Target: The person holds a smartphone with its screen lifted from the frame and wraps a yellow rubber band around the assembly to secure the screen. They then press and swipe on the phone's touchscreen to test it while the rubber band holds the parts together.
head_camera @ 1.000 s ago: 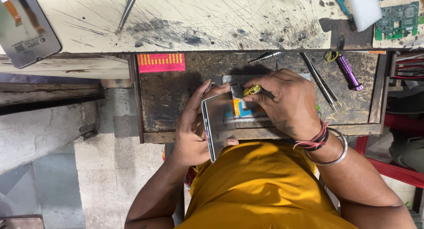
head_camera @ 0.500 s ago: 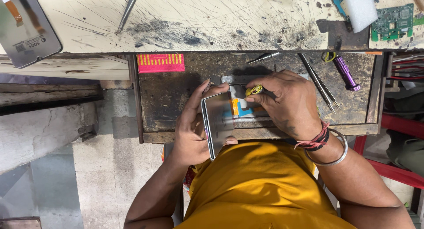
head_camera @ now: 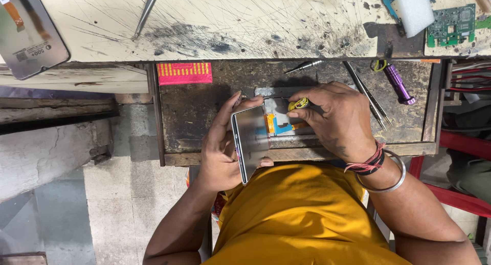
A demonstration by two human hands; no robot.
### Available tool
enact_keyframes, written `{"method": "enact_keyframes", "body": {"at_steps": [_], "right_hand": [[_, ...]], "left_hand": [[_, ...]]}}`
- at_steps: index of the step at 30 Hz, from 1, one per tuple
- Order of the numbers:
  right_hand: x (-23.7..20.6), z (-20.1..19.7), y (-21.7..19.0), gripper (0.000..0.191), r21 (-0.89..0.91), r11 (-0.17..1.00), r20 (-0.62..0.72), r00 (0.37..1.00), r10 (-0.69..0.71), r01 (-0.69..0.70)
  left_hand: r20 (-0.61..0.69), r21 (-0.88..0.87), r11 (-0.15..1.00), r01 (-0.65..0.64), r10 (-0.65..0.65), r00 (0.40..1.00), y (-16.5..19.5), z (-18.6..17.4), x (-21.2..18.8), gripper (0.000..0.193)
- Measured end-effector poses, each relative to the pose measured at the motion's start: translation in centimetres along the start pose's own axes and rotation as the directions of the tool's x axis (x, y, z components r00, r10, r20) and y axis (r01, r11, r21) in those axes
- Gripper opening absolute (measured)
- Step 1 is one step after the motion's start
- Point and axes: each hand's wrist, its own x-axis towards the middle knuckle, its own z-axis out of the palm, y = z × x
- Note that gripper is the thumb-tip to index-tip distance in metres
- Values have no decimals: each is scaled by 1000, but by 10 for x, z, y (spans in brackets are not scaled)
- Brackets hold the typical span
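My left hand (head_camera: 222, 145) grips a thin phone screen panel (head_camera: 250, 139), tilted up on its edge over an opened phone body (head_camera: 286, 119) that lies in a pulled-out wooden drawer (head_camera: 194, 109). Orange and blue parts show inside the phone. My right hand (head_camera: 340, 119) rests on the phone body and pinches a small yellow-handled tool (head_camera: 298, 104) with its tip at the phone's upper inside. A red thread and a metal bangle circle my right wrist.
In the drawer lie tweezers (head_camera: 371, 98), a purple tool (head_camera: 399, 83), a small screwdriver (head_camera: 304, 66) and a pink card (head_camera: 184, 73). On the scratched bench above are another screen panel (head_camera: 28, 32), a green circuit board (head_camera: 452, 24), white foam (head_camera: 411, 6) and a metal tool (head_camera: 146, 12).
My right hand with the yellow tool has shifted slightly over the phone's top. The left hand keeps the panel tilted much as before.
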Motion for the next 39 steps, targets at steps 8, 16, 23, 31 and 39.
{"method": "enact_keyframes", "body": {"at_steps": [8, 16, 23, 31, 39], "right_hand": [[-3, -3, 5, 32, -7, 1000, -2, 1000, 8, -8], [-6, -9, 8, 31, 8, 1000, -6, 1000, 18, -18], [-9, -12, 11, 30, 10, 1000, -13, 1000, 17, -17], [-12, -13, 14, 30, 11, 999, -27, 999, 41, -41], [-15, -15, 16, 29, 6, 999, -54, 998, 33, -32]], "left_hand": [[1, 16, 1000, -5, 5, 1000, 2, 2, 0, 115], [-7, -21, 1000, 19, -19, 1000, 3, 6, -1, 116], [-17, -29, 999, 41, -42, 999, 3, 6, -2, 116], [-17, 7, 1000, 11, -11, 1000, 3, 5, -1, 116], [-20, -22, 999, 32, -33, 999, 4, 6, -2, 116]]}}
